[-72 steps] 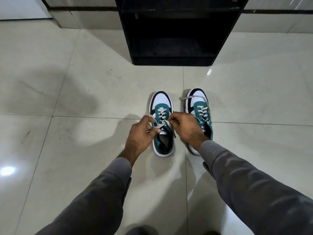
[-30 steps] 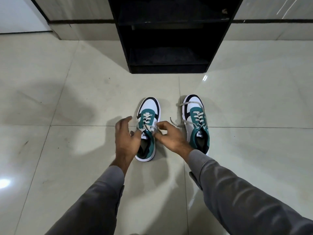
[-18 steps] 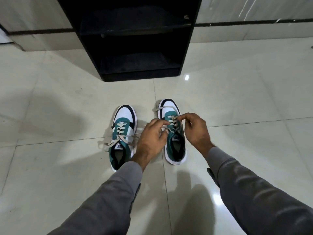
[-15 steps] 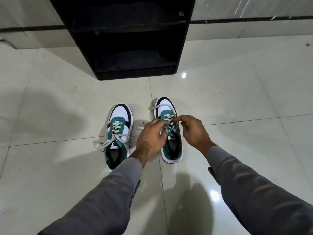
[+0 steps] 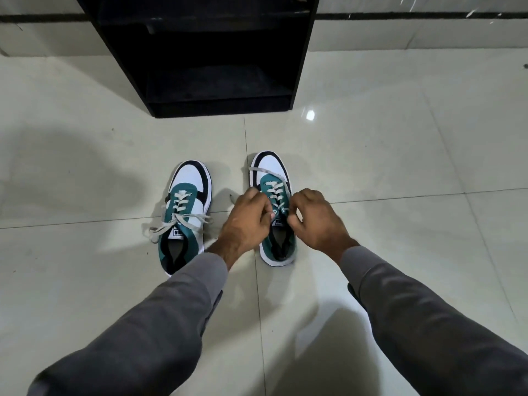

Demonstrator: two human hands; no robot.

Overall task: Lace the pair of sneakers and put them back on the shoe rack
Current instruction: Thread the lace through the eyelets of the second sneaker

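Two teal, white and black sneakers stand side by side on the tiled floor, toes toward the rack. The left sneaker (image 5: pixel 185 212) has its grey lace tied in a loose bow across the tongue. Over the right sneaker (image 5: pixel 271 178) both hands work at the upper eyelets. My left hand (image 5: pixel 247 220) pinches the lace at the shoe's left side, fingers curled. My right hand (image 5: pixel 313 220) pinches the lace at the shoe's right side. One loose lace end lies across the right sneaker's white toe. The black shoe rack (image 5: pixel 208 52) stands ahead, its shelves dark and bare.
Glossy pale floor tiles (image 5: pixel 400 155) surround the shoes on all sides. A wall with a dark stripe runs behind the rack. My grey sleeves fill the lower part of the view.
Both hands left the left sneaker, whose lace now sits tied, and moved to the right sneaker. They have drawn closer together at its upper eyelets.
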